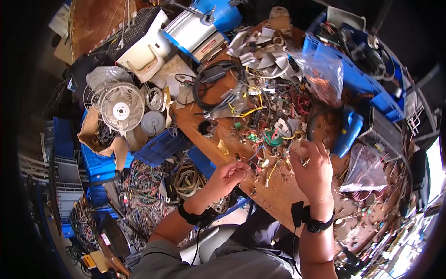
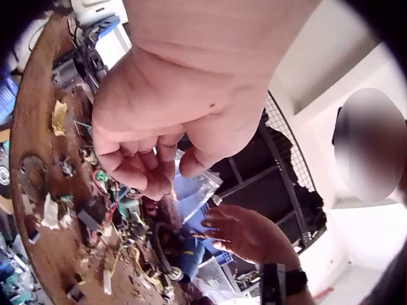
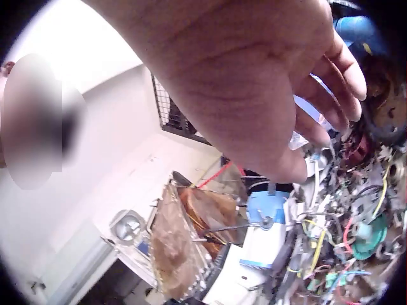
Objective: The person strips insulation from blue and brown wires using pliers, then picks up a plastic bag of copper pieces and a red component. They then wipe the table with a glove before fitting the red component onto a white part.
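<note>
My left hand [image 1: 225,179] hovers over the near left edge of the wooden worktable [image 1: 200,135], palm turned inward. Its fingers are loosely bent, and in the left wrist view a gap shows between the thumb [image 2: 193,164] and the fingertips; no held thing shows there. To the right, my right hand [image 1: 316,174] is raised above the tabletop with fingers spread and slightly bent. Between and beyond the hands lies a heap of small scrap: a green round part [image 1: 272,138], a yellow wire [image 1: 271,174], other cut wires and broken pieces.
A blue cylindrical part [image 1: 348,132] and clear plastic bags [image 1: 323,76] lie right of the heap. Blue crates [image 1: 357,69] stand at the back right. A coiled black cable [image 1: 197,93] lies at the back left, with a fan [image 1: 121,107] beyond and tangled wires [image 1: 148,200] below.
</note>
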Demonstrator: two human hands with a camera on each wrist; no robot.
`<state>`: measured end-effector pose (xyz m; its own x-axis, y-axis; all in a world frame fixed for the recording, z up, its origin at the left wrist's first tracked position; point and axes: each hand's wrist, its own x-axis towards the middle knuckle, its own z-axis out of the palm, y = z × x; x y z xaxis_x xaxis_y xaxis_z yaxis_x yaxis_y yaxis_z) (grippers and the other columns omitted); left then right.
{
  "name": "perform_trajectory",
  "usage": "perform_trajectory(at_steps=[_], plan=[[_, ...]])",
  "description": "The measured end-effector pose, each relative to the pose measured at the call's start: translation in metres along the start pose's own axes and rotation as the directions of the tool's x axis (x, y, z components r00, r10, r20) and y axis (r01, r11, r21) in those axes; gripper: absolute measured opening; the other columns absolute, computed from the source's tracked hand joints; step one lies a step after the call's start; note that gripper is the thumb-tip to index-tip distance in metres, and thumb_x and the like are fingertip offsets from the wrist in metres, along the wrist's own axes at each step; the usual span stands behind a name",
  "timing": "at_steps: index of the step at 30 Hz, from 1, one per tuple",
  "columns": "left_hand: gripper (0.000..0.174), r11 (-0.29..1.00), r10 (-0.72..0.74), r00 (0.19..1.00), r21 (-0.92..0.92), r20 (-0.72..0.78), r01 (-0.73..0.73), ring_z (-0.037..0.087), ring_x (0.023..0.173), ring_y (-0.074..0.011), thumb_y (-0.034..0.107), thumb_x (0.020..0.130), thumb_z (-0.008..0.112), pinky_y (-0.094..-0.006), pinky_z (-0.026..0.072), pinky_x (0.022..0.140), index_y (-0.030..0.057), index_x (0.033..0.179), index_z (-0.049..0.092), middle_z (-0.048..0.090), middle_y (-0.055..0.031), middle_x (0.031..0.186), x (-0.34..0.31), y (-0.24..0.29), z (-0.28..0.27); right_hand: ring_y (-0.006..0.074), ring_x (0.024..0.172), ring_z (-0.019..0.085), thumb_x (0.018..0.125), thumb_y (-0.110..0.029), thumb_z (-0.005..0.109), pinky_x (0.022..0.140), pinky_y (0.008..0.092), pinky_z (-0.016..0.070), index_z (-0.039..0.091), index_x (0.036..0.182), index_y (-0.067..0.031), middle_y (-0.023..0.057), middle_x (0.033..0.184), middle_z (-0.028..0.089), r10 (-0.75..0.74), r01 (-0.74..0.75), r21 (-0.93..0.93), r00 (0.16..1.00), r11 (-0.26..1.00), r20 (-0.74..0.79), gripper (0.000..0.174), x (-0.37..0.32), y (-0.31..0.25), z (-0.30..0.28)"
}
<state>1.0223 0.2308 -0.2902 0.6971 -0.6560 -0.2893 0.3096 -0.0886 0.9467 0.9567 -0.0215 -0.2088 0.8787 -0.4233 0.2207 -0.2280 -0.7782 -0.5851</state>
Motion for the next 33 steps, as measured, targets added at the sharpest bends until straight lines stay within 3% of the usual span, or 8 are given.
perform_trajectory(at_steps=[14,20,24,26,27,29,31,33], plan=[[0.017,0.920,-0.118,0.934,0.316,-0.337,0.230,0.063,0.072,-0.0116,0.010,0.091,0.064,-0.0255,0.0512,0.066,0.0033,0.106,0.063,0.066,-0.0061,0.082,-0.060,0.028,-0.035,0.0385,0.106,0.054,0.074,-0.021,0.073,0.092,0.0460,0.0448,0.052,0.119,0.0007,0.0201,0.113,0.056,0.359,-0.343,-0.292,0.933,0.893,0.001,0.055,0.061,0.077,-0.068],[0.015,0.927,-0.369,0.845,-0.085,-0.386,0.366,0.064,0.075,-0.0112,0.008,0.091,0.064,-0.0242,0.0515,0.066,0.0007,0.104,0.063,0.067,-0.0064,0.086,-0.064,-0.001,-0.038,0.0401,0.126,0.040,0.068,-0.021,0.077,0.105,0.0515,0.0332,0.044,0.136,-0.0114,0.0184,0.140,0.040,-0.155,0.091,-0.430,0.981,0.898,-0.116,0.076,0.186,-0.019,-0.050],[0.017,0.945,-0.319,0.880,-0.181,-0.352,0.271,0.065,0.077,-0.0128,0.008,0.092,0.062,-0.0250,0.0523,0.069,0.0002,0.107,0.061,0.067,-0.0070,0.087,-0.044,0.005,-0.039,0.0379,0.130,0.041,0.071,-0.028,0.076,0.102,0.0513,0.0394,0.028,0.148,-0.0313,0.0163,0.153,0.023,0.139,0.032,-0.559,0.955,0.829,0.262,0.091,0.250,-0.029,-0.013],[0.017,0.962,-0.270,0.898,-0.067,-0.347,0.264,0.062,0.077,-0.0114,0.007,0.093,0.061,-0.0249,0.0513,0.071,0.0005,0.108,0.061,0.065,-0.0051,0.085,-0.025,0.033,-0.038,0.0389,0.112,0.058,0.083,-0.016,0.059,0.084,0.0487,0.0525,0.024,0.149,-0.0319,0.0230,0.141,0.043,0.376,-0.077,-0.588,0.833,0.805,0.406,0.077,0.255,0.008,0.022],[0.017,0.969,-0.248,0.909,-0.088,-0.335,0.232,0.062,0.076,-0.0111,0.008,0.093,0.060,-0.0246,0.0508,0.071,0.0007,0.109,0.062,0.065,-0.0049,0.085,-0.014,0.045,-0.039,0.0392,0.110,0.060,0.086,-0.015,0.053,0.083,0.0489,0.0529,0.033,0.146,-0.0316,0.0211,0.129,0.056,0.400,0.055,-0.643,0.742,0.764,0.538,0.064,0.245,0.032,0.039],[0.017,0.981,-0.194,0.928,-0.079,-0.318,0.178,0.061,0.076,-0.0101,0.009,0.093,0.061,-0.0241,0.0501,0.070,0.0018,0.109,0.063,0.065,-0.0041,0.084,0.009,0.061,-0.045,0.0306,0.085,0.070,0.079,-0.015,0.059,0.071,0.0445,0.0542,0.072,0.089,-0.0083,0.0144,0.088,0.071,0.172,0.342,-0.594,0.748,0.728,0.641,0.019,0.200,0.057,0.052],[0.019,0.980,-0.125,0.949,0.111,-0.289,0.163,0.062,0.076,-0.0102,0.009,0.092,0.062,-0.0239,0.0500,0.069,0.0039,0.110,0.063,0.065,-0.0049,0.083,0.039,0.081,-0.049,0.0306,0.092,0.068,0.079,-0.014,0.057,0.078,0.0448,0.0538,0.071,0.098,-0.0099,0.0148,0.102,0.069,0.314,0.382,-0.554,0.532,0.740,0.787,0.023,0.169,0.062,0.048],[0.021,0.907,0.064,0.975,0.420,-0.212,0.032,0.064,0.076,-0.0148,0.011,0.089,0.064,-0.0262,0.0516,0.068,0.0057,0.110,0.063,0.065,-0.0087,0.086,0.079,0.123,-0.050,0.0313,0.099,0.065,0.081,-0.017,0.058,0.082,0.0449,0.0527,0.067,0.107,-0.0100,0.0164,0.111,0.065,0.304,0.341,-0.513,0.509,0.788,0.805,0.029,0.152,0.056,0.026]])
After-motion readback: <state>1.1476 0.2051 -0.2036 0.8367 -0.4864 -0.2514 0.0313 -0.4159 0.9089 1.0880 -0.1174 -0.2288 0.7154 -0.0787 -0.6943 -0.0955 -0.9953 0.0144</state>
